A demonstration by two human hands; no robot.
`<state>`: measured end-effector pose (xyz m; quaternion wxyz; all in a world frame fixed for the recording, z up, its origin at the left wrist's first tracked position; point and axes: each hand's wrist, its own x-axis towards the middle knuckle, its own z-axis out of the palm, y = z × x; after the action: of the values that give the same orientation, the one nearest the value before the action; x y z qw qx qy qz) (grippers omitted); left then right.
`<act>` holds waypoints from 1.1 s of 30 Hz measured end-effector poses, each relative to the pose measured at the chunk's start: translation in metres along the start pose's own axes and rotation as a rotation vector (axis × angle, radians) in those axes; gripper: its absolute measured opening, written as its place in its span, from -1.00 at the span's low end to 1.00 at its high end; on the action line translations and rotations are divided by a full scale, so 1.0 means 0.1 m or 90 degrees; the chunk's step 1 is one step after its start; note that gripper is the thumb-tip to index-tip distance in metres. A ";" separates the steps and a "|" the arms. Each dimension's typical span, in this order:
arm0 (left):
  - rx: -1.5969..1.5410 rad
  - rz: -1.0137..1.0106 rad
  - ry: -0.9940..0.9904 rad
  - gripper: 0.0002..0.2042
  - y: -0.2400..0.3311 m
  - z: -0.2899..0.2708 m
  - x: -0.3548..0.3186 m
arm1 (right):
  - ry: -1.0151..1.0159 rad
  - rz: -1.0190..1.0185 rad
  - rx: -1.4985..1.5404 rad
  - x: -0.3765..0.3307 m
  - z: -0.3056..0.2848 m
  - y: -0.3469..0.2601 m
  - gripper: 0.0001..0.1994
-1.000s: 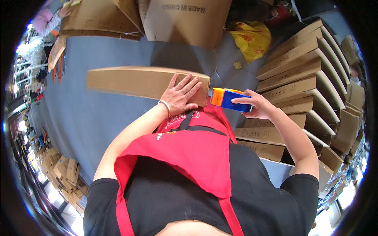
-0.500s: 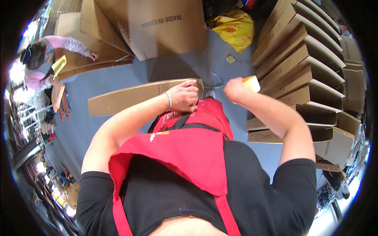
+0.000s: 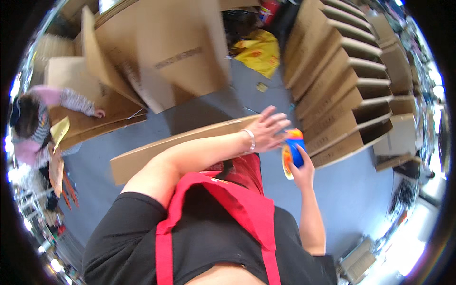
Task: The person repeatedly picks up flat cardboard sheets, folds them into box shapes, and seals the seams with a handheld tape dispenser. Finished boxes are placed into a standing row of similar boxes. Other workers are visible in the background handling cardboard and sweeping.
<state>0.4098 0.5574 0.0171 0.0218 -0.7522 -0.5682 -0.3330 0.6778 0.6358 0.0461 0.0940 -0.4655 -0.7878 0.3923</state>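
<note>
In front of me a long, narrow cardboard carton [image 3: 152,154] lies at a slant, its right end hidden behind my left arm. My left hand [image 3: 268,132], a pale band at its wrist, is over that end with the fingers spread. Whether it touches the carton I cannot tell. Close to its fingertips is a blue and orange tape dispenser [image 3: 296,142], gripped by my right hand [image 3: 304,170] with the thumb and fingers around it.
Large cardboard sheets [image 3: 180,57] stand at the far left. Many folded cartons [image 3: 332,104] stand in a row on the right. A yellow bag [image 3: 259,52] rests on the grey floor [image 3: 204,107]. Another person [image 3: 35,118] leans over cardboard at the left, holding something yellow.
My left hand has moved right and lifted off the carton end, fingers now spreading. The right hand has come down and nearer to me, turning the tape dispenser. The whole view has tilted.
</note>
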 end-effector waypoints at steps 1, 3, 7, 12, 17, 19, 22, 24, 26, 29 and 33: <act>-0.030 0.011 0.072 -0.46 -0.03 -0.08 -0.10 | 0.062 -0.003 0.020 -0.29 0.08 -0.25 -0.35; -0.277 -0.247 0.015 -0.45 0.22 -0.29 -0.33 | 0.111 -0.004 0.208 -0.90 0.27 -0.68 -0.34; -0.754 -0.667 -0.229 -0.45 0.32 -1.01 -0.88 | 0.095 -0.064 0.126 -1.65 0.74 -1.11 -0.35; -1.089 -0.753 -0.134 -0.63 0.38 -1.58 -1.52 | 0.072 -0.184 0.126 -1.51 1.52 -1.19 -0.32; -1.034 -0.848 0.016 -0.85 0.27 -1.77 -2.12 | -0.050 -0.333 0.061 -0.87 2.21 -2.12 -0.32; -1.070 -0.858 0.088 -0.87 0.31 -1.76 -2.29 | -0.087 -0.384 0.051 -0.75 2.43 -2.38 -0.32; -1.016 -0.870 0.155 -0.88 0.23 -1.83 -2.47 | -0.134 -0.435 0.040 -0.64 2.79 -2.77 -0.32; -0.948 -0.880 0.172 -0.88 0.20 -1.93 -2.54 | -0.153 -0.462 0.040 -0.60 2.95 -2.95 -0.32; -0.848 -0.891 0.167 -0.88 0.18 -2.03 -2.62 | -0.171 -0.485 0.038 -0.59 3.11 -3.13 -0.32; -0.832 -0.876 0.180 -0.87 0.15 -2.13 -2.76 | -0.188 -0.507 0.032 -0.63 3.25 -3.29 -0.32; -0.788 -0.861 0.184 -0.86 0.14 -2.19 -2.88 | -0.192 -0.519 0.012 -0.66 3.31 -3.37 -0.32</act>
<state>0.2795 0.2207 0.0410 -0.5119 -0.0900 -0.5989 -0.6093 0.3220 0.3196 0.0747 0.1293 -0.0534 -0.9086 0.3936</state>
